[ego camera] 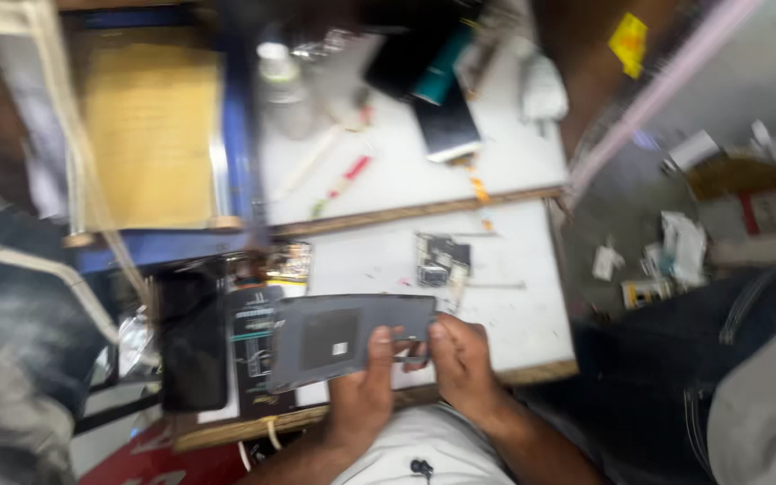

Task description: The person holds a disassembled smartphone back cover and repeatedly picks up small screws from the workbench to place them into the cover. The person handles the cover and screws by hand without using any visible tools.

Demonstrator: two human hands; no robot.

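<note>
Just above the table's near edge, both hands pinch the grey panel's right end, left hand seemingly further in than the right hand, its length running leftward.

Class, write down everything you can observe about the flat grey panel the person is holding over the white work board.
The grey panel is a thin, flat, rounded-corner rectangle, dull dark grey, looking like plastic or metal. A darker square patch sits near its middle with a small pale mark inside. It lies roughly level, long side running left to right, slightly tilted. The left hand grips its lower right edge, thumb on top; the right hand pinches its right end. Below it is the white work board. Motion blur hides finer detail.
</note>
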